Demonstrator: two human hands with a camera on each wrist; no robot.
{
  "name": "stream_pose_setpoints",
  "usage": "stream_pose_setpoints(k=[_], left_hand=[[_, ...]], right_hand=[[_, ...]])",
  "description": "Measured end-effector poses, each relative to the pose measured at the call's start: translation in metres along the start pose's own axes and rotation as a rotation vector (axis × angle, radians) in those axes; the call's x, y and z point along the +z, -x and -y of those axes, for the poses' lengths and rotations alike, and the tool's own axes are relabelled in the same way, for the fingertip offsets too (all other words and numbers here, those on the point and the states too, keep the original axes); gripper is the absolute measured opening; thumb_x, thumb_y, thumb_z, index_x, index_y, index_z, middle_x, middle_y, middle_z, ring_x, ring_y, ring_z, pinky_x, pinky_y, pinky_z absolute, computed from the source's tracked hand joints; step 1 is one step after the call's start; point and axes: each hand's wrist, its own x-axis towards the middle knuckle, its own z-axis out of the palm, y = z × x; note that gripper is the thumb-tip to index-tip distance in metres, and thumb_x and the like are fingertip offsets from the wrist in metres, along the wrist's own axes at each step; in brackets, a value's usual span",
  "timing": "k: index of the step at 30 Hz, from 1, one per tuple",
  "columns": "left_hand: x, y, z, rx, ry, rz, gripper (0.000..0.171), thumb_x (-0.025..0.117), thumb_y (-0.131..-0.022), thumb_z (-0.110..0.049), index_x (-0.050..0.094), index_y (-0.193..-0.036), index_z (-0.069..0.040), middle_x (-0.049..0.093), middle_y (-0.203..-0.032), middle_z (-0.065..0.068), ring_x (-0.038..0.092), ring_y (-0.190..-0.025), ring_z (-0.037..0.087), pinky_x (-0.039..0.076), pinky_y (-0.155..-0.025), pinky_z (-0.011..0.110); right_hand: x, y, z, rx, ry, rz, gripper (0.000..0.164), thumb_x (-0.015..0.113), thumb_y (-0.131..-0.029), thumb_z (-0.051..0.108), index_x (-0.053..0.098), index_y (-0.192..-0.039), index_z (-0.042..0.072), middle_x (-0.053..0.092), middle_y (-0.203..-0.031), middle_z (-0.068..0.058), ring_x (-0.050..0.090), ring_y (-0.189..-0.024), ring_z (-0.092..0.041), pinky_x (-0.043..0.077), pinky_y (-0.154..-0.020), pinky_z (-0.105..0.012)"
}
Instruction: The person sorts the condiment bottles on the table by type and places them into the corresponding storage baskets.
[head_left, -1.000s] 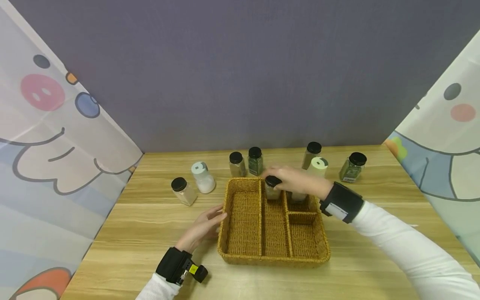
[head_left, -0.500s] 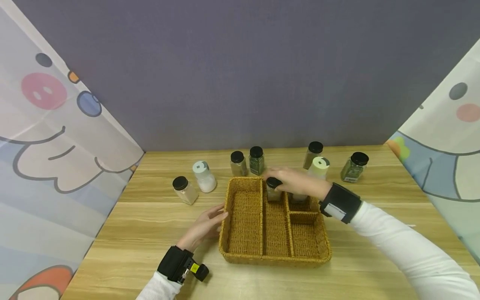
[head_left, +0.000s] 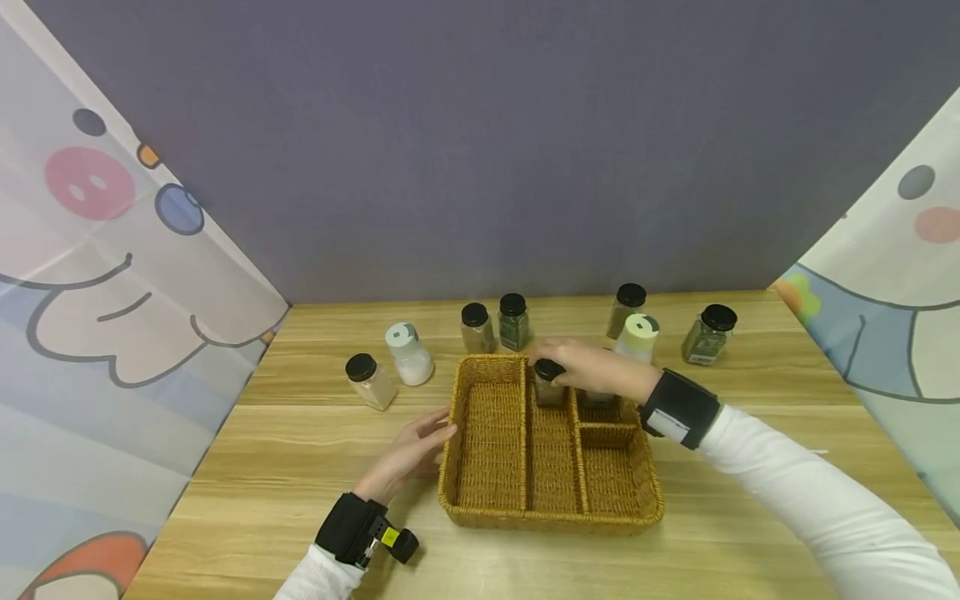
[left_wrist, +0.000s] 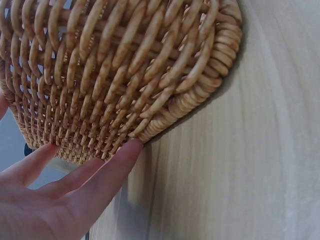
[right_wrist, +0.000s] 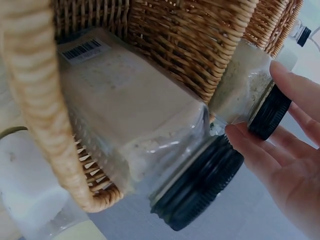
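Note:
A wicker basket (head_left: 489,523) with several compartments sits on the table, turned side-on in the wrist views. My right hand (head_left: 588,365) grips the black lid of a spice jar (head_left: 550,392), which stands in the back of the middle compartment. In the right wrist view, the thumb and fingers lie around that lid (right_wrist: 270,112). Beside it, a second black-lidded jar (right_wrist: 135,105) of pale powder fills the back right compartment, partly hidden under my right hand in the head view. My left hand (head_left: 405,454) rests against the basket's left side, its extended fingers (left_wrist: 112,172) touching the weave.
Left of the basket stand a black-lidded jar (head_left: 371,383) and a white-capped shaker (head_left: 409,357). Behind it are two more black-lidded jars (head_left: 477,332). Toward the back right are a cream-capped shaker (head_left: 637,337), a dark jar (head_left: 624,308) and a jar of green herbs (head_left: 707,337).
My right hand and the jar have shifted very slightly toward me, within the middle compartment. The left hand stays at the basket's side.

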Motion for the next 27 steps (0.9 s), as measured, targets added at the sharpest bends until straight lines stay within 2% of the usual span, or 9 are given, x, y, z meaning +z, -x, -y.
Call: stream_pose_setpoints(k=[6,15,27], left_hand=[[0.0,-0.0001,0.0001,0.0,-0.017,-0.009,0.067,0.055,-0.087,-0.032,0.026,-0.137,0.0,0.031,-0.133,0.03,0.043,-0.113,0.041,0.044,-0.086,0.047],[-0.0008,0.0003,0.0015,0.011,-0.023,0.003,0.07,0.056,-0.085,-0.036,0.025,-0.138,-0.001,0.032,-0.134,0.028,0.044,-0.113,0.037,0.047,-0.083,0.042],[-0.001,0.0006,0.0018,0.012,-0.021,-0.006,0.071,0.057,-0.085,-0.036,0.026,-0.138,-0.001,0.033,-0.134,0.028,0.041,-0.116,0.038,0.045,-0.086,0.044]], right_hand=[[0.0034,0.0001,-0.0017,0.042,0.004,0.024,0.04,0.068,-0.073,0.0,0.054,-0.111,0.0,0.047,-0.123,-0.022,0.049,-0.109,-0.035,0.045,-0.088,-0.04],[0.0025,0.0006,0.0008,0.078,-0.01,0.047,0.041,0.067,-0.075,0.002,0.054,-0.113,0.001,0.044,-0.127,-0.022,0.05,-0.107,-0.035,0.046,-0.086,-0.039],[0.0027,-0.0024,-0.0009,0.106,-0.031,0.042,0.041,0.066,-0.076,0.001,0.053,-0.114,0.0,0.049,-0.122,-0.019,0.048,-0.109,-0.034,0.045,-0.088,-0.041]])
